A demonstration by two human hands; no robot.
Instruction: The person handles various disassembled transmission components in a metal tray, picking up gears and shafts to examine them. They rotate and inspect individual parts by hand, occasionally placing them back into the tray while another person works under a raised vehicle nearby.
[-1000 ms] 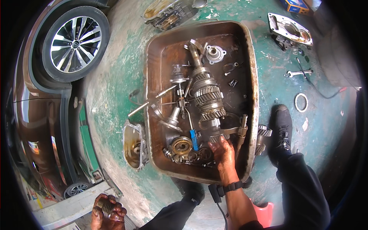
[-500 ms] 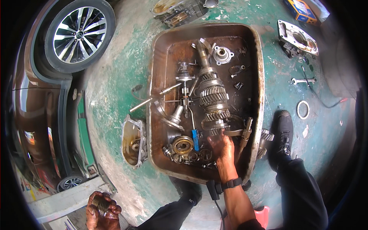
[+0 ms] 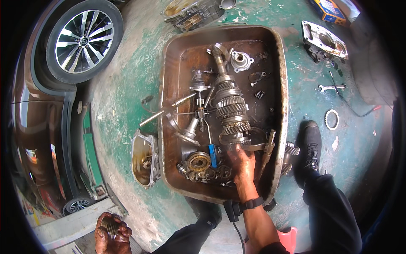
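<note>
My left hand (image 3: 113, 237) is closed around a dark, oily ribbed metal gear (image 3: 111, 227), low at the left and outside the tray. Inside the brown metal tray (image 3: 281, 122), a long transmission gear shaft (image 3: 232, 106) with several helical gears lies lengthwise. At its near end my right hand (image 3: 243, 165) grips, thumb on top; the other fingers are partly hidden and blurred. Just right of that hand is a shift fork (image 3: 268, 148) on a rod. A blue-handled tool (image 3: 212, 156) and a bronze-coloured ring gear (image 3: 198, 162) lie to its left.
A slimmer shaft assembly (image 3: 199, 97) and a flanged cover (image 3: 241, 62) share the tray. An open housing (image 3: 145, 158) stands left of it, a brown car (image 3: 42, 127) beyond. On the right floor are a wrench (image 3: 332, 88), a toothed ring (image 3: 332, 120) and a metal plate (image 3: 325, 40).
My right hand has shifted slightly left, and its thumb now rests on the shaft's near end. The whole view has moved a little; my left hand keeps holding the ribbed gear.
</note>
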